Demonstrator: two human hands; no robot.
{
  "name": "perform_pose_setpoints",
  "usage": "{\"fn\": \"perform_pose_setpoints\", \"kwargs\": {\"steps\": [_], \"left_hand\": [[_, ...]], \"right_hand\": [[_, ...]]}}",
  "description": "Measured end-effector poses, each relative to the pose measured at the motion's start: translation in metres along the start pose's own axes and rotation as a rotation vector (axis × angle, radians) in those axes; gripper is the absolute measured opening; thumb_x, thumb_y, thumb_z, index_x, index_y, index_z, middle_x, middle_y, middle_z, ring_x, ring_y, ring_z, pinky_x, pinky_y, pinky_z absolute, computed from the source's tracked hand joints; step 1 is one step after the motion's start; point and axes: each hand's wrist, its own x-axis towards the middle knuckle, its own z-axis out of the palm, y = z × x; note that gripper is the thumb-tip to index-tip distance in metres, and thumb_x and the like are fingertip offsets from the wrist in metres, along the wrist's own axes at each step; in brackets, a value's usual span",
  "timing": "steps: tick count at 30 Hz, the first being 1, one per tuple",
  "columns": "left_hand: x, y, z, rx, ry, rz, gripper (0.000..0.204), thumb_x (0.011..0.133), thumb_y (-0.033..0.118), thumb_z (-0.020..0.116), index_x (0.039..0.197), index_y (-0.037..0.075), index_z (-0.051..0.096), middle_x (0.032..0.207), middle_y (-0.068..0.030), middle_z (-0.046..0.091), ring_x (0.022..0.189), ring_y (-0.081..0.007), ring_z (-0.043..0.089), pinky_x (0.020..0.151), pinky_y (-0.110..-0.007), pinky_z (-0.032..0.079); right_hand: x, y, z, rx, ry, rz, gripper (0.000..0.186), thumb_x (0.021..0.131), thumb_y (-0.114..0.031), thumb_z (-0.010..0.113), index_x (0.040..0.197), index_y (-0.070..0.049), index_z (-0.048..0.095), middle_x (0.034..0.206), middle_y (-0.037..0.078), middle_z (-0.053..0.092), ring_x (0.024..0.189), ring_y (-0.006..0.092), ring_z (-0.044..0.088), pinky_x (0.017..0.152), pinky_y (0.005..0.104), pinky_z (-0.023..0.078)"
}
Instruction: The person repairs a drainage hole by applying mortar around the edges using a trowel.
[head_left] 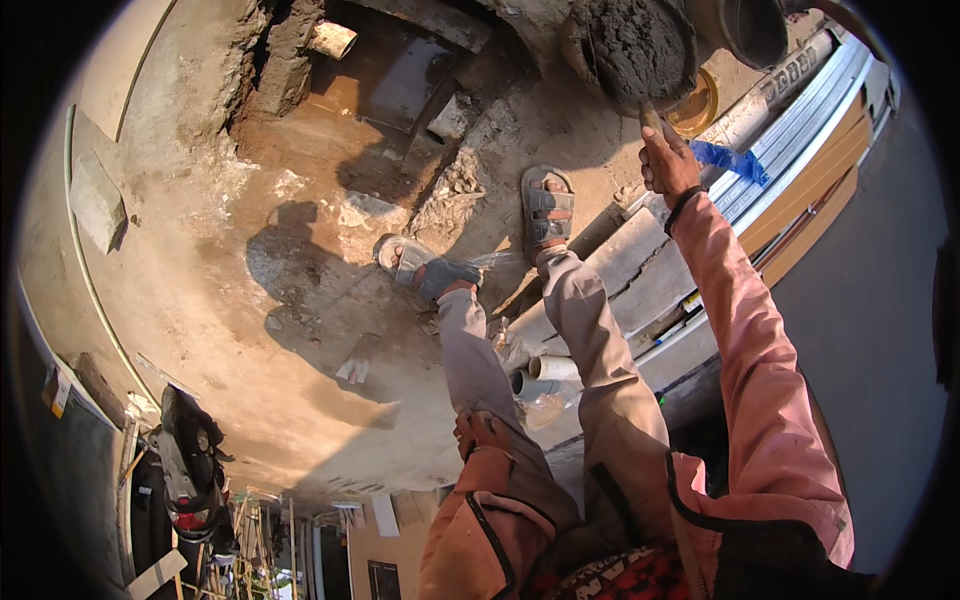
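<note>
My right hand point(668, 160) is closed round the wooden handle point(651, 118) of a trowel, at the near rim of a round pan point(572, 50). Wet grey mortar point(640, 50) fills the pan, and the trowel's blade is hidden in it. Low in the view, my left hand point(482, 435) rests on my left leg, with no tool in it. Its fingers show only in part and look loosely apart. My sandalled feet stand on the dusty ground between the pan and the leg-side pipes.
A dark bucket point(750, 30) and a yellow ring-shaped thing point(697, 103) stand beside the pan. Long pipes and metal channels point(800, 110) lie at right. A wet pit point(400, 80) with broken edges opens ahead. A pipe stub point(553, 368) lies by my legs; a motorbike point(190, 470) stands lower left.
</note>
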Motion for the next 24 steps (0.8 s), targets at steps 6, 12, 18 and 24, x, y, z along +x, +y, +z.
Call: {"fn": "perform_pose_setpoints", "kwargs": {"steps": [6,12,18,24], "left_hand": [[0.005,-0.014,0.001,-0.021,0.015,0.018,0.026,0.075,0.029,0.058,0.096,0.014,0.057,0.123,-0.0115,0.043,0.11,-0.0334,0.043,0.087,-0.048,0.039],[0.017,-0.012,-0.055,-0.109,0.025,0.127,0.031,0.076,0.03,0.058,0.102,0.012,0.056,0.118,-0.0136,0.047,0.108,-0.0344,0.046,0.085,-0.048,0.04],[0.047,0.006,-0.105,-0.196,0.064,0.422,0.033,0.08,0.03,0.056,0.104,0.006,0.055,0.103,-0.0152,0.054,0.098,-0.0346,0.052,0.086,-0.046,0.04],[0.127,0.079,-0.153,-0.427,0.137,0.781,0.036,0.081,0.025,0.057,0.111,0.006,0.053,0.109,-0.0142,0.054,0.098,-0.0351,0.053,0.083,-0.044,0.043]], "right_hand": [[-0.045,-0.021,-0.022,-0.065,0.062,-0.041,0.047,0.086,-0.033,0.061,0.127,-0.014,0.047,0.063,-0.001,0.049,0.045,0.0092,0.046,0.038,0.023,0.035],[-0.125,-0.046,-0.026,-0.192,0.057,-0.098,0.048,0.09,-0.03,0.055,0.131,-0.009,0.042,0.064,-0.001,0.049,0.045,0.0074,0.044,0.038,0.0208,0.035],[-0.179,-0.064,0.017,-0.159,-0.07,-0.035,0.048,0.089,-0.028,0.054,0.131,-0.008,0.041,0.064,0.0,0.049,0.042,0.0078,0.044,0.035,0.0212,0.035],[-0.124,-0.061,0.096,-0.15,-0.376,-0.001,0.047,0.09,-0.029,0.054,0.13,-0.008,0.041,0.067,0.0,0.05,0.042,0.0072,0.044,0.034,0.0201,0.033]]}}
